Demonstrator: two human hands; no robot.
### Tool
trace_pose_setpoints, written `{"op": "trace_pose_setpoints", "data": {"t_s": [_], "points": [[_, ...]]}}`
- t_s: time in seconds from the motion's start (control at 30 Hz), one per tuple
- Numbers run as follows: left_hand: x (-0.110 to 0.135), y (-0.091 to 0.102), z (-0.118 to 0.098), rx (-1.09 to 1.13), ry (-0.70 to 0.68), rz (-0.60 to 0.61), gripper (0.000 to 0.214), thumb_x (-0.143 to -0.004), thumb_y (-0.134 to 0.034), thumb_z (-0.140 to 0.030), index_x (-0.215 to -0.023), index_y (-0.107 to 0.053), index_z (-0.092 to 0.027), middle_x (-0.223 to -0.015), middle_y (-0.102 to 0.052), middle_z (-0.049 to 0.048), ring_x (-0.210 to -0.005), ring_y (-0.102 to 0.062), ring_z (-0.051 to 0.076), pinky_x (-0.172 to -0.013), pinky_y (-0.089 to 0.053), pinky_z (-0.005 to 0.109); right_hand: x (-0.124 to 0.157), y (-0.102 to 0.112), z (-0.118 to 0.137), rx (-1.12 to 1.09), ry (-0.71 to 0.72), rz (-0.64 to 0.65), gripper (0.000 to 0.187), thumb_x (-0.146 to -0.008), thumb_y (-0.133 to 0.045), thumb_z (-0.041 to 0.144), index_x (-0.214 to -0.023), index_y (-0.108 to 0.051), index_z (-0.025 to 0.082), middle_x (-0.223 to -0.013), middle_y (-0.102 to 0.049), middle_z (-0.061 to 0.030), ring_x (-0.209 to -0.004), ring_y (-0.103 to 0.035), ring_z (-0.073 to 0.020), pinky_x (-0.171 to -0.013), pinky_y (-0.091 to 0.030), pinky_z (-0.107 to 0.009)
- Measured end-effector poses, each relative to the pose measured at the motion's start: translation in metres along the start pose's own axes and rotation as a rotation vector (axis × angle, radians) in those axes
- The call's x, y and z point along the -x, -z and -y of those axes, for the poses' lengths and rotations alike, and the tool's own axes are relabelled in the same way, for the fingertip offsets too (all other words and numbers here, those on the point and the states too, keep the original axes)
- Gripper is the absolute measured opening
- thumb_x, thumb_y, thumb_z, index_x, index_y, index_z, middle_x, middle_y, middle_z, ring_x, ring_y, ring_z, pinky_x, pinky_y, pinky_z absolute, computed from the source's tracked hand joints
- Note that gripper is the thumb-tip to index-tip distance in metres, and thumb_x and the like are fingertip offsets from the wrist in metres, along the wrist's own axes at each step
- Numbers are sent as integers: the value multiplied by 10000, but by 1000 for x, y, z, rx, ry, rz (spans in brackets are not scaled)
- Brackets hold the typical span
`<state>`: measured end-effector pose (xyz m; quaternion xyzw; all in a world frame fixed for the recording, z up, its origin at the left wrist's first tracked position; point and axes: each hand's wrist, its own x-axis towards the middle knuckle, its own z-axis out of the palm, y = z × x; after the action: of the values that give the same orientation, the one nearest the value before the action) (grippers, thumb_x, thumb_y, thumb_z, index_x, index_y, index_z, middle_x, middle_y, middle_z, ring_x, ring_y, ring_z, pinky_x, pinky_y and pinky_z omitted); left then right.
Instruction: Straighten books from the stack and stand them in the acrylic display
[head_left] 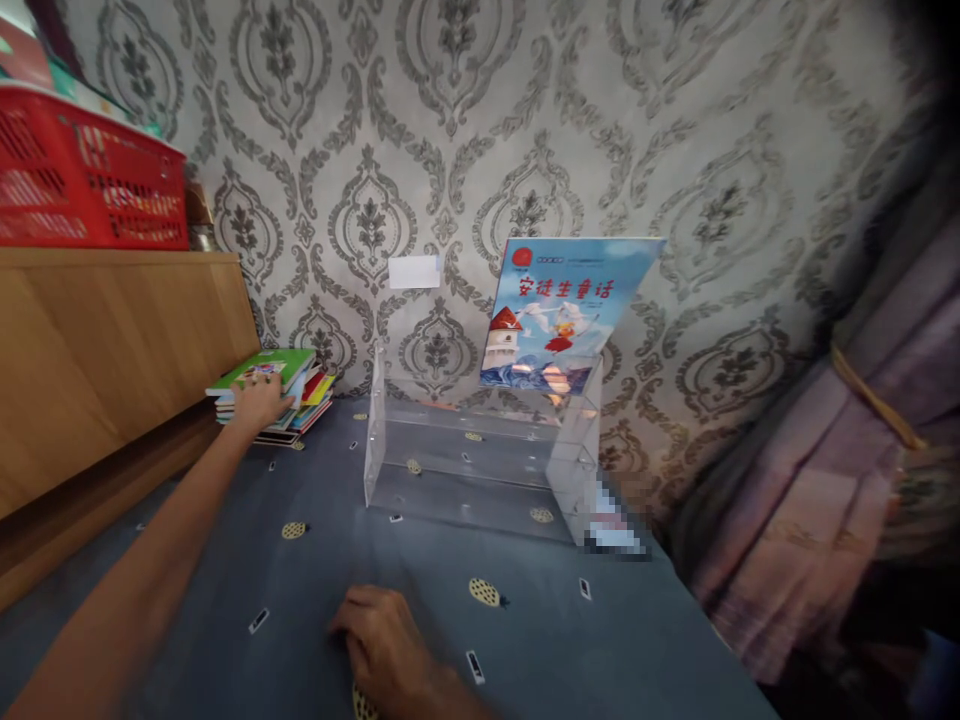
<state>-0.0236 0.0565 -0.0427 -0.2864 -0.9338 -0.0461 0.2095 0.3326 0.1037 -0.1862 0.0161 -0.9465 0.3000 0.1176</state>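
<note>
Now the left hand [261,400] spreads its fingers over stacked books [311,392]; the right hand [386,635] curls, blurred, both grips unclear.

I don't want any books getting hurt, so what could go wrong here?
The uneven stack of thin, colourful paper books might slide apart if the left hand on top drags the green-covered book sideways. The blue, rectangular picture book with red writing sticks up well above the clear plastic rack, so a bump could perhaps tip it.
</note>
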Motion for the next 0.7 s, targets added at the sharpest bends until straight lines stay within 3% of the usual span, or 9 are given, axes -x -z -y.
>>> {"op": "trace_pose_setpoints", "data": {"t_s": [0.1, 0.27, 0.37, 0.5, 0.6, 0.7], "points": [[-5, 3, 6, -20, -93, 34, 465, -889, -445, -372, -1239, -565, -91, -1254, -609, 305, -1174, -561, 470, -981, -356, 639, 0, 0, 0, -19, -21, 15, 300, -804, -526, 44, -944, -737, 204, -975, -736, -53, -945, -682, -179, -849, -476, -241], [-14, 15, 13, -22, -155, 64, 363, -862, -450, -253, -1163, -597, -114, -1100, -687, 252, -1052, -647, 391, -944, -440, 520, 0, 2, 0, -44, -44, 43, 313, -816, -518, 51, -968, -740, 210, -1011, -732, -53, -962, -680, -183, -857, -477, -248], [-17, 33, 22, -35, -119, 54, 329, -893, -400, -232, -1126, -596, -107, -1007, -705, 227, -986, -668, 382, -887, -470, 500, 1, 2, 0, -67, -65, 28, 323, -820, -513, 49, -978, -740, 216, -1021, -733, -52, -978, -679, -181, -879, -471, -250], [-4, 52, 39, -62, -46, -55, 402, -970, -294, -333, -1202, -544, -121, -1084, -684, 186, -1074, -631, 400, -936, -438, 555, 1, 2, 0, -79, -59, 5, 308, -826, -514, 55, -957, -740, 219, -1016, -735, -50, -988, -672, -179, -902, -458, -252], [17, 45, 48, -40, -115, -126, 420, -895, -427, -306, -1263, -527, -131, -1207, -647, 204, -1181, -581, 397, -1015, -402, 552, 2, 3, 1, -77, -48, -19, 322, -832, -501, 49, -971, -737, 220, -988, -735, -44, -982, -670, -176, -902, -454, -255], [32, 27, 51, -32, -188, -51, 543, -773, -498, -176, -1313, -538, -139, -1302, -621, 204, -1200, -583, 390, -994, -444, 521, 3, 4, 2, -78, -54, -49, 351, -822, -488, 26, -976, -740, 217, -981, -739, -44, -981, -672, -174, -895, -456, -253]]}}
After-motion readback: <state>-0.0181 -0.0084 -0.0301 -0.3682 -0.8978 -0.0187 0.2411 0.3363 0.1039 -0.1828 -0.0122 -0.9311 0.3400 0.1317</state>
